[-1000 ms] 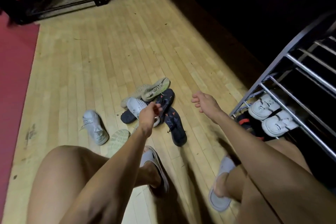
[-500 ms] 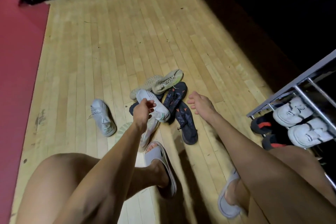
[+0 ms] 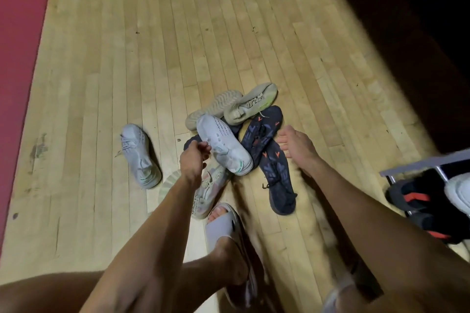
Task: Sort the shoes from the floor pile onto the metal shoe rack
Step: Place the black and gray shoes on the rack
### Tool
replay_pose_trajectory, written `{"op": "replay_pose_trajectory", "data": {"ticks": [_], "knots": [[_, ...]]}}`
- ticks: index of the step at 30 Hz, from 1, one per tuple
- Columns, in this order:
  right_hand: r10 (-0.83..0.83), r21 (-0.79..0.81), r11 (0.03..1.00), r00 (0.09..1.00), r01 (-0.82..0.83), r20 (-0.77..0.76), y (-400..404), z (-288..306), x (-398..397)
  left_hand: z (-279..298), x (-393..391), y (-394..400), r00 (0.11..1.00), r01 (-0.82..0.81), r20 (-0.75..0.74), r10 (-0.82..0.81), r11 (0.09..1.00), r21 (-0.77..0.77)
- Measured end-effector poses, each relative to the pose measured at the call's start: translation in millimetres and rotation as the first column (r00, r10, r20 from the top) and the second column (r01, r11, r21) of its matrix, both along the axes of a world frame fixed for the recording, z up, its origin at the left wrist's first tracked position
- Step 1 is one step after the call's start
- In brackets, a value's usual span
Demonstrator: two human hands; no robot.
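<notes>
**Figure: Both hands reaching into the floor pile, rack partly loaded**

My left hand (image 3: 194, 157) is over the near edge of the pile, its fingers loosely curled with the tips at the side of the white sneaker (image 3: 223, 145); whether they already pinch it I cannot tell, since the knuckles hide the contact. My right hand (image 3: 296, 147) is beyond the white sneaker's far side, fingers spread and relaxed, grasping nothing, hovering over the dark navy shoes (image 3: 269, 150) with orange marks, which lie directly beneath its fingertips.

Ahead of both hands, past the fingertips, lie two beige knit shoes (image 3: 241, 105), one sole-up, touching each other and the navy pair. Under my left wrist sits a pale shoe with printed lettering (image 3: 208, 190), partly covered by the forearm. Well off to the outer side of my left hand, apart from the heap, a second white sneaker (image 3: 138, 155) rests alone on the wooden floor (image 3: 152, 46).

The metal shoe rack (image 3: 417, 164) shows only as a corner, behind and outward of my right forearm; black shoes with red trim (image 3: 417, 198) and part of a white shoe (image 3: 457, 190) already sit in it.

Progress, as I judge it: an early-to-middle stage. A few shoes are racked, while about seven are left on the floor. The white sneaker lying on top of the heap looks like the next item to go.
</notes>
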State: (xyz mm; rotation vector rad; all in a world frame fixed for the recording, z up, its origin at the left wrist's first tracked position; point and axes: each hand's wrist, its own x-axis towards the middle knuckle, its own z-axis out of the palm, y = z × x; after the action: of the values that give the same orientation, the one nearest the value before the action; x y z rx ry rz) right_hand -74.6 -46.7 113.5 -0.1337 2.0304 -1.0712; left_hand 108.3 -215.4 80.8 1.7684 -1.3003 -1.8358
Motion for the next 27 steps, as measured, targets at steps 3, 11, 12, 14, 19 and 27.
{"op": "replay_pose_trajectory", "data": {"ticks": [3,11,12,14,19,27], "knots": [[-0.01,-0.008,1.0,0.999,0.01,0.031,-23,-23,-4,-21,-4,-15,0.999,-0.021,0.027,0.021,1.0,0.003],[0.005,0.053,0.999,0.991,-0.012,0.134,-56,-74,-10,-75,7,-55,0.965,-0.106,0.236,0.114,0.993,-0.044],[0.001,0.052,0.999,0.991,-0.008,0.137,-58,-81,-11,-78,4,-58,0.966,-0.115,0.232,0.118,0.993,-0.026],[-0.006,0.038,0.999,0.987,-0.001,0.163,-61,-96,-11,-90,-1,-66,0.972,-0.121,0.205,0.113,0.992,0.025],[-0.036,0.041,0.999,0.978,0.028,0.207,-60,-125,-11,-111,-17,-76,0.963,-0.184,0.211,0.166,0.98,0.07],[-0.096,0.018,0.995,0.974,0.095,0.204,-50,-134,-13,-131,-11,-79,0.949,-0.315,0.094,0.3,0.906,0.282]]}}
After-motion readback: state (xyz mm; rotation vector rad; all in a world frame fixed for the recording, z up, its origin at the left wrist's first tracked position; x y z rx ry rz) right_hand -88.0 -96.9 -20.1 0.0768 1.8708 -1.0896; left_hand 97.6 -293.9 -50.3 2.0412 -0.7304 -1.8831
